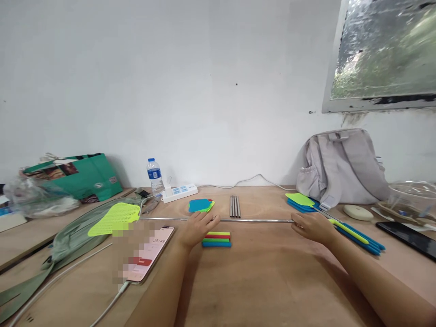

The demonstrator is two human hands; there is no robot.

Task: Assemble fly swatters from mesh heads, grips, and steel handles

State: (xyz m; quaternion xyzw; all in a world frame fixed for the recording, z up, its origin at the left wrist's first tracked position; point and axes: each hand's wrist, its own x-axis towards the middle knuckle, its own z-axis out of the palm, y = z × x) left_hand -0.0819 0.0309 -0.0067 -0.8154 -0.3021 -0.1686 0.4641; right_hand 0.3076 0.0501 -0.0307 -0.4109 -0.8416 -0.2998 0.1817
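A yellow-green fly swatter [117,219] with a long thin metal rod [255,220] stretches across the table, its mesh head at the left. My left hand [198,228] is closed over the middle part of the rod. At the rod's right end, my right hand [314,227] pinches it; the very tip is hidden by the fingers. Just below the rod lie several coloured handle sleeves [217,240] side by side. Beyond it are a small pile of swatter heads [200,205] and several short metal tubes [235,206]. Near my right hand rest several swatters with blue and yellow-green heads [300,200].
A phone [153,254] on a charging cable lies left of my left arm. Along the wall stand a water bottle [155,176], a power strip [180,193], a green bag [81,177] and a grey backpack [344,168]. A black phone [408,237] lies at right.
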